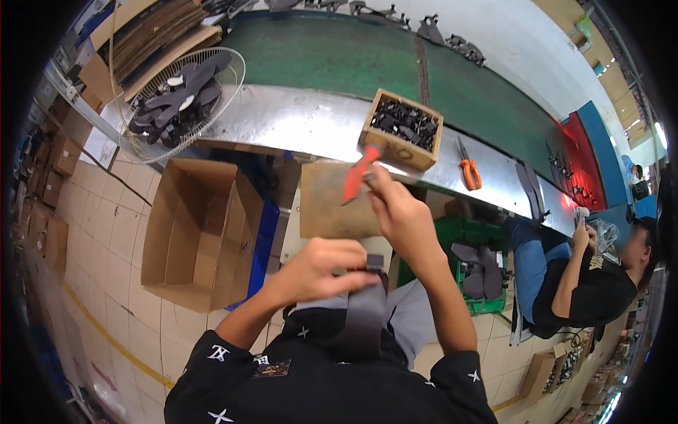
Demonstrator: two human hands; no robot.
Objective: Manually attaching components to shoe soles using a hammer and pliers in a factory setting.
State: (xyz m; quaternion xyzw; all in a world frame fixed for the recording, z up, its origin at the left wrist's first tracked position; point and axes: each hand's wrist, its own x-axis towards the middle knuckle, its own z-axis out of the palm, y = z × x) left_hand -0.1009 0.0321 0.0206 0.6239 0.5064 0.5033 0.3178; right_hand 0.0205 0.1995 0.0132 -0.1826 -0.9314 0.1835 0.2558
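My left hand [328, 272] is closed around the upper end of a dark grey, flat, sole-like piece [365, 314], which hangs upright in front of my lap. A small dark block [375, 262] shows at its top, beside my fingers. My right hand [401, 212] is raised above and to the right, closed on a red-orange tool [360, 173]. Motion blurs the tool, so its exact kind is unclear. Below it lies a worn tan board [332, 205] at the bench edge. A wooden box [401, 153] of small black parts stands just beyond my right hand.
Orange-handled pliers [470, 174] lie on the metal bench [296, 120]. A wire basket [236, 83] of grey sandals stands far left, above an open cardboard box [187, 233]. A green conveyor belt [318, 53] runs behind. A green crate [487, 305] and a seated person [593, 293] are at right.
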